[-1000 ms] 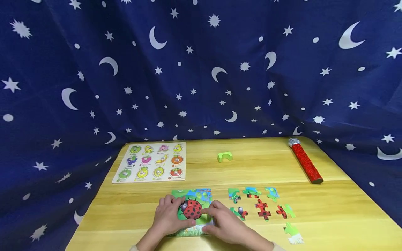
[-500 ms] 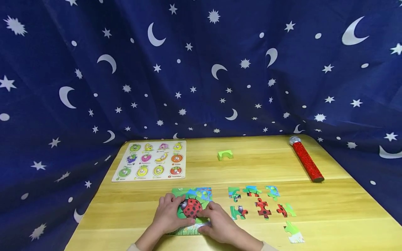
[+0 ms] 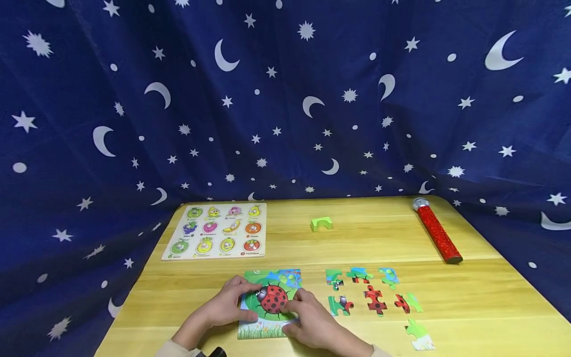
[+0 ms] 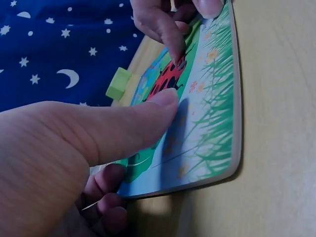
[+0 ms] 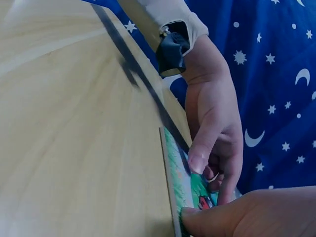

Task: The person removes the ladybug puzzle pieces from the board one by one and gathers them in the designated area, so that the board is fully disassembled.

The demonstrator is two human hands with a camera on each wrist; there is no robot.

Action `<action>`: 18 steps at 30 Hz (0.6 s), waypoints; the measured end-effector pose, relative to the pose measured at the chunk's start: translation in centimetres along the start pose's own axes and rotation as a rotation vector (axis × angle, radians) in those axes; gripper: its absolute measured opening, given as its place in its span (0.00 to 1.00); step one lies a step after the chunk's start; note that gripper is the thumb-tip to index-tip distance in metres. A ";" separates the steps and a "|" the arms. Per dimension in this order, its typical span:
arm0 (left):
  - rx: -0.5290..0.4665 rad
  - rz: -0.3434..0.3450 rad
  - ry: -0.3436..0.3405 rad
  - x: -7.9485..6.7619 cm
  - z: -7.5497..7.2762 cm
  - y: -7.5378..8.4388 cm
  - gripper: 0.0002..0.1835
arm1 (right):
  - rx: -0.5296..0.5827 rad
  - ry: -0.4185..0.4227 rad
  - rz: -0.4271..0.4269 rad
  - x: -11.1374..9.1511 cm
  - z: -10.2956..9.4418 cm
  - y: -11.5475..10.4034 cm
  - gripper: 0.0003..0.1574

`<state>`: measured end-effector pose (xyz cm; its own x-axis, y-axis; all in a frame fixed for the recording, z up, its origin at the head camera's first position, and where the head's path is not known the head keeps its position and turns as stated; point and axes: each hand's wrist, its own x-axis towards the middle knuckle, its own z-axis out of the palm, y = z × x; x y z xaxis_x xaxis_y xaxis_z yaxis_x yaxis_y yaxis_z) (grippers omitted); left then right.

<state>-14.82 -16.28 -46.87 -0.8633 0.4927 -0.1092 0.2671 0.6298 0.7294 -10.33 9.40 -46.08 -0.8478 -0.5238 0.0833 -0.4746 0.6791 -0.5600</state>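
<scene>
A picture board (image 3: 260,330) with a red ladybug, green leaves and a grassy lower border lies flat at the table's front. Along its left side is my left hand (image 3: 225,305), index fingertip near the ladybug's head, thumb stretched over the picture. In the left wrist view that thumb (image 4: 143,116) casts a shadow on the board, and the other fingertips sit at the board's edge. My right hand (image 3: 314,322) rests on the board's right side, index fingertip on the ladybug (image 3: 272,298) and thumb near the lower border. The right hand hides the board's lower right corner.
Several loose ladybug jigsaw pieces (image 3: 375,301) lie right of the board. A fruit knob puzzle (image 3: 214,237) lies at back left. Behind stand a green arch block (image 3: 321,223) and a red glittery microphone (image 3: 437,230). A dark blue starry cloth (image 3: 285,99) hangs beyond the table.
My left hand has drawn back leftward from the board, uncovering more of its left side and lower border. The right hand has barely shifted. The loose pieces stay put.
</scene>
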 end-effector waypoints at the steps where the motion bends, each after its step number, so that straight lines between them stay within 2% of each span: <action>1: 0.013 0.005 0.003 -0.1 0.0 0.1 0.36 | 0.000 0.001 -0.003 0.0 0.0 0.0 0.20; 9: 0.071 0.042 0.022 -0.2 0.1 0.1 0.38 | 0.000 -0.019 0.024 0.6 -0.1 0.0 0.20; 15: 0.111 0.007 0.021 0.1 0.4 0.0 0.40 | 0.001 0.018 0.044 0.8 0.1 -0.1 0.22; 18: 0.099 -0.015 0.027 0.1 0.5 0.3 0.41 | 0.008 0.034 0.066 0.8 0.3 -0.3 0.25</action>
<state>-14.56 -15.75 -46.94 -0.8784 0.4672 -0.1009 0.2936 0.6939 0.6575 -10.83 8.60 -46.09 -0.8849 -0.4599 0.0735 -0.4152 0.7076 -0.5718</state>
